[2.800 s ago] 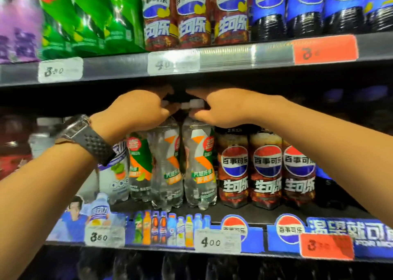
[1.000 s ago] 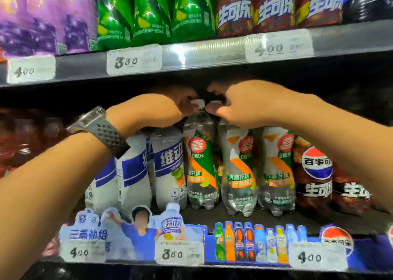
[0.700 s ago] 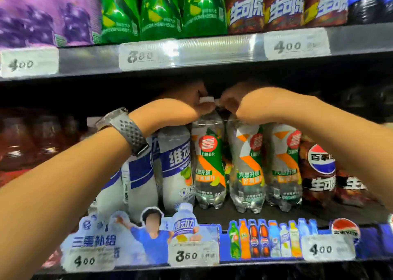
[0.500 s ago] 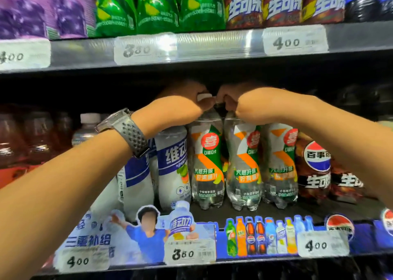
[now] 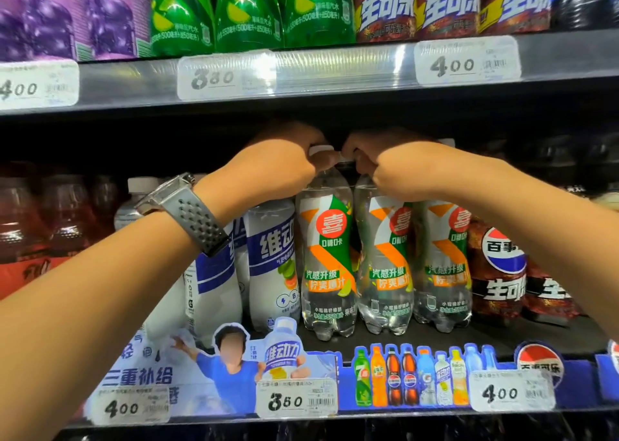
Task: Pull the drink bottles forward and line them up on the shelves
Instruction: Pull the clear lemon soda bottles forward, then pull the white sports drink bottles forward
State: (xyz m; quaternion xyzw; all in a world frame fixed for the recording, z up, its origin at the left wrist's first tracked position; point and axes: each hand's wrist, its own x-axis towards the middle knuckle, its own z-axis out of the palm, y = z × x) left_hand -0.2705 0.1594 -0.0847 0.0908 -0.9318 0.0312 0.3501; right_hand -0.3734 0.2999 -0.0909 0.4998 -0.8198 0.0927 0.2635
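Three clear soda bottles with green and orange labels stand side by side on the middle shelf point(image 5: 435, 340). My left hand point(image 5: 278, 169) grips the white cap of the leftmost clear soda bottle point(image 5: 326, 256). My right hand point(image 5: 395, 169) curls over the top of the middle clear soda bottle point(image 5: 385, 263); its cap is hidden under my fingers. The third clear soda bottle point(image 5: 442, 266) stands just right of them, untouched. White drink bottles with blue labels point(image 5: 273, 259) stand to the left, partly behind my left forearm.
Brown cola bottles point(image 5: 499, 266) stand right of the clear ones, red drinks point(image 5: 43, 226) at far left. The upper shelf edge point(image 5: 335, 72) hangs close above my hands, carrying purple, green and cola bottles. Price tags and a cardboard promo strip point(image 5: 234, 373) line the front edge.
My view has shifted right along the shelf since the earliest frame. Both hands have closed in on the tops of the two left clear soda bottles, which stand slightly nearer the front.
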